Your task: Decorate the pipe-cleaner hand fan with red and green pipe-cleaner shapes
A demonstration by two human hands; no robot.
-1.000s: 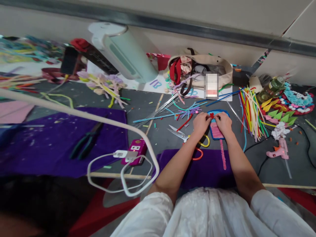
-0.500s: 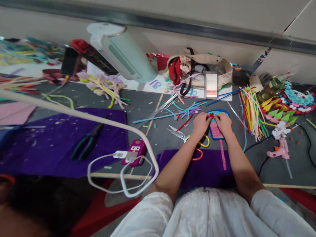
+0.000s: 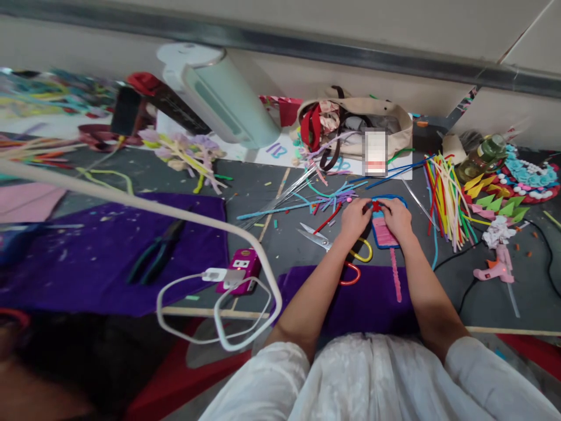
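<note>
Both hands meet over a popsicle-shaped pipe-cleaner craft (image 3: 386,233), which has a blue outline, a pink lower body and a pink stick hanging down. My left hand (image 3: 357,216) pinches a small red bent pipe-cleaner piece (image 3: 376,206) from the left. From the right, my right hand (image 3: 395,216) has its fingers closed on the same red piece, above the craft's blue top part. Under my left forearm lie open scissors (image 3: 319,238) with yellow and orange handles. A red pipe cleaner (image 3: 328,218) rests just beyond the blades.
Loose pipe cleaners (image 3: 447,199) and a pink glue gun (image 3: 499,268) lie to the right. A purple cloth (image 3: 368,304) is in front. Leftward are a magenta power strip (image 3: 245,270), pliers (image 3: 153,257) and a white cable (image 3: 175,204). A canvas bag (image 3: 397,126) stands behind.
The red piece has turned slightly between my fingertips and shows more of its shape. My left hand has shifted a little to the left; otherwise things stay put.
</note>
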